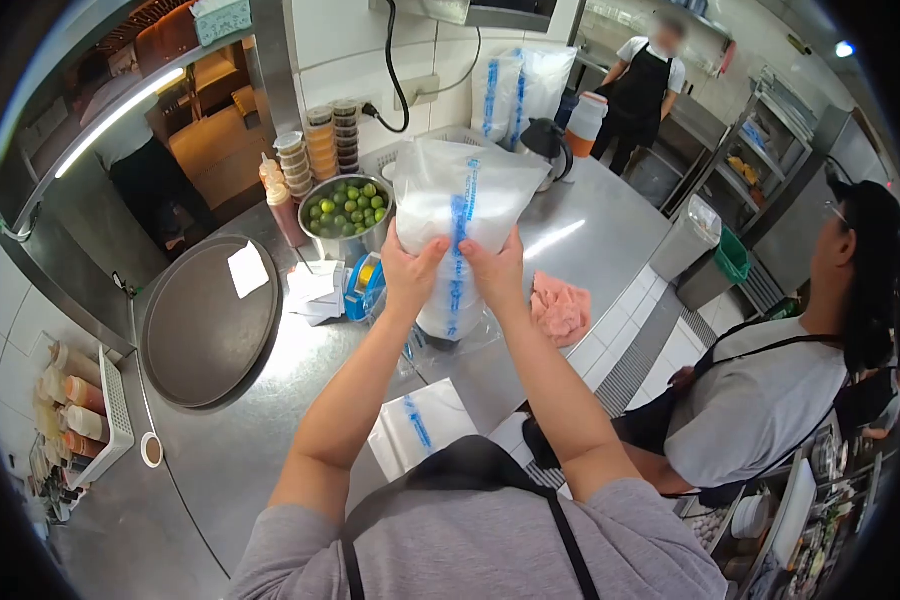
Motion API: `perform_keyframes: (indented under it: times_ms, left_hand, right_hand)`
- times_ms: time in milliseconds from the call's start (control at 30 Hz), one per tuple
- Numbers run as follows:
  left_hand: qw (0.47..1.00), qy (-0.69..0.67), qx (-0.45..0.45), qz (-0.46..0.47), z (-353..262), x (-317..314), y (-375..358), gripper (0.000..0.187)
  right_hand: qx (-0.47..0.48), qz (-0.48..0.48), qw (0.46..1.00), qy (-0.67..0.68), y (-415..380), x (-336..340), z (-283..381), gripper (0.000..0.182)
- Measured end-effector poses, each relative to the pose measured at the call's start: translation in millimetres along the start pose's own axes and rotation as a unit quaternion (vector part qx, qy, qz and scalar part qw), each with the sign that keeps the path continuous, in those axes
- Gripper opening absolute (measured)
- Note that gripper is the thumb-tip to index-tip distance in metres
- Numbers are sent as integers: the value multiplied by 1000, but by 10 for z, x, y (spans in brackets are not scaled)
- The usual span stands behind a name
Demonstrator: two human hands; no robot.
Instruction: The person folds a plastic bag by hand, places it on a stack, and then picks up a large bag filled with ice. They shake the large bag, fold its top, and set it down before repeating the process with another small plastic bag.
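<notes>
Both hands hold up a clear plastic bag [460,200] with a blue printed stripe above the steel counter [270,420]. My left hand [410,272] grips its lower left part. My right hand [495,270] grips beside it on the right. A stack of white containers shows through the bag's lower half, just below my hands. More flat bags [420,425] with blue print lie on the counter near my chest.
A metal bowl of limes [348,212], stacked sauce cups [332,135], squeeze bottles [280,205], a round dark tray [205,320], a pink cloth [560,308] and a blue tape dispenser [365,285] sit on the counter. One person sits at right [770,390]; another stands at the back [645,85].
</notes>
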State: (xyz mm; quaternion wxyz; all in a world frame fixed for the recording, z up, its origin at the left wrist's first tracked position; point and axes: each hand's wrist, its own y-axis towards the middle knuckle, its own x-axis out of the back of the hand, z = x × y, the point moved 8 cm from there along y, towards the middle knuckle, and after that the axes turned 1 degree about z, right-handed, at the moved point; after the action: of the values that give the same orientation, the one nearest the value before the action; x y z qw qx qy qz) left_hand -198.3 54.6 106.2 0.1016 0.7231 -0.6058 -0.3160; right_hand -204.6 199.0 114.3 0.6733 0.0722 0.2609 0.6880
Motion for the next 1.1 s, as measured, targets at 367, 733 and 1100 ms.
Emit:
perform_keyframes:
  times_ms: [367,733,1100]
  left_hand:
    - [967,68,137,202,766,224,-578,81]
    - [967,62,69,238,553,222,-377,107]
    - [998,-18,51,34,237,-14,-145,69]
  right_hand:
    - [-73,131,989,-2,-521,224,-699,90]
    - [35,180,971,-153,-457,480,-701,105]
    - [-4,57,998,-27,-193,18,-266,101]
